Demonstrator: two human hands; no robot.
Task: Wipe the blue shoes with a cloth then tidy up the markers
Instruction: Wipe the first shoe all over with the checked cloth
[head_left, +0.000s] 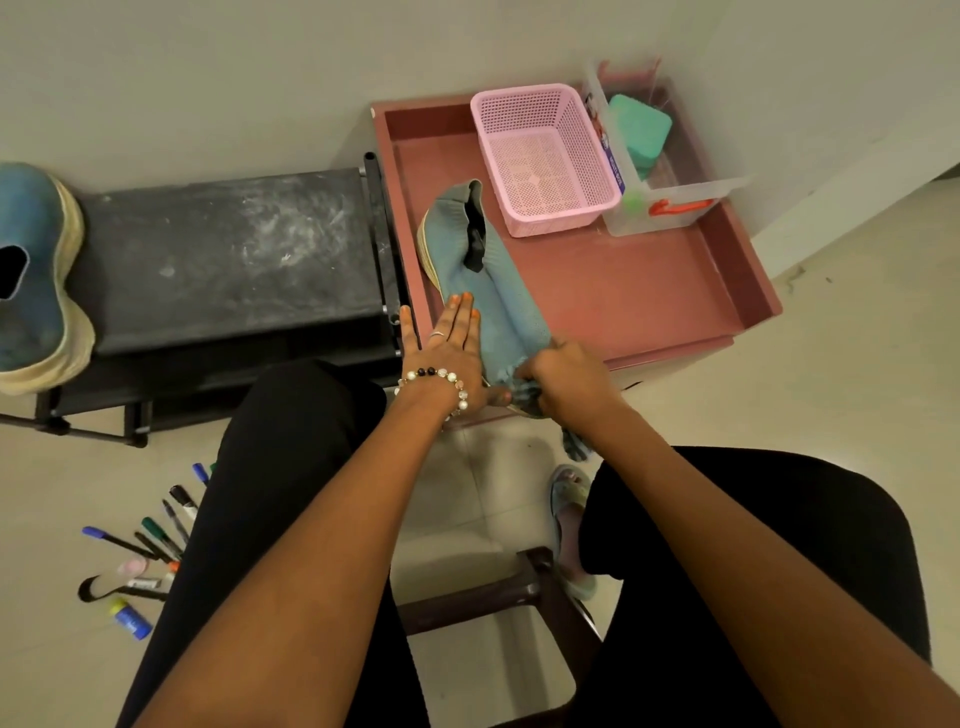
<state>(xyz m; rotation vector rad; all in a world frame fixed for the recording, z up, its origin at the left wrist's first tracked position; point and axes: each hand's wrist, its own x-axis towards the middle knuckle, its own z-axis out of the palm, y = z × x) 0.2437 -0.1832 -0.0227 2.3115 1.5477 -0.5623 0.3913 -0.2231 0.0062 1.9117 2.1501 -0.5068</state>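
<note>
Right hand (563, 371) clutching bunched cloth (524, 392) at blue shoe (485, 288), left hand (451, 348) flat, fingers straight, pressing shoe

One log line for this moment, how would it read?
step: wiping shoe | left hand: flat on shoe | right hand: grips cloth | markers: on floor

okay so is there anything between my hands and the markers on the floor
Yes. Both hands are busy: the left hand presses the blue shoe, the right hand grips the cloth. Your left leg partly covers the markers.
</note>
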